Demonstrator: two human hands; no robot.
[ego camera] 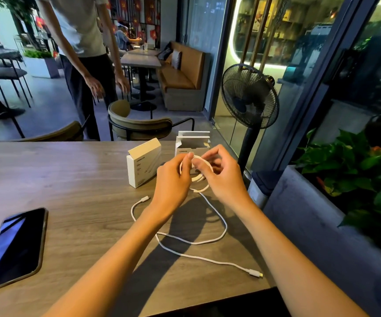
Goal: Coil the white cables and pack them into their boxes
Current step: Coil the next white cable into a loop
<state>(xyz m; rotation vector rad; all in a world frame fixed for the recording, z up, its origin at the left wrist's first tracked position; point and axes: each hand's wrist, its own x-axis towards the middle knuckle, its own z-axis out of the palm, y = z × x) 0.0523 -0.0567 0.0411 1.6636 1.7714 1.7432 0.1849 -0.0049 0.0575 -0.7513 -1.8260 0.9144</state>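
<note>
A white cable [202,179] is held above the tabletop [70,191] between both hands, partly wound into a small coil of a few loops. The left hand [173,179] is closed on the coil's left side, the loops pinched between thumb and fingertips. The right hand [221,177] pinches the top of the coil between thumb and forefinger, the other fingers curled loosely behind it. So both grips are pressed together on the cable.

From the coil's lower edge the unwound rest of the cable drops to the tabletop, where it is laid in one wide loop that passes under the left forearm. One plug [145,199] is seen left of the left wrist, lying flat. A second plug [256,272] lies near the tabletop's near right edge, at the end of a long straight run. Whether one cable or two are on the tabletop cannot be told where the strands cross.

Two white boxes stand behind the hands, both open at the top. The left box [142,163] stands upright with its flap raised. The right box [193,143] is partly hidden by the hands.

A dark phone [15,248] lies face up near the left edge.
</note>
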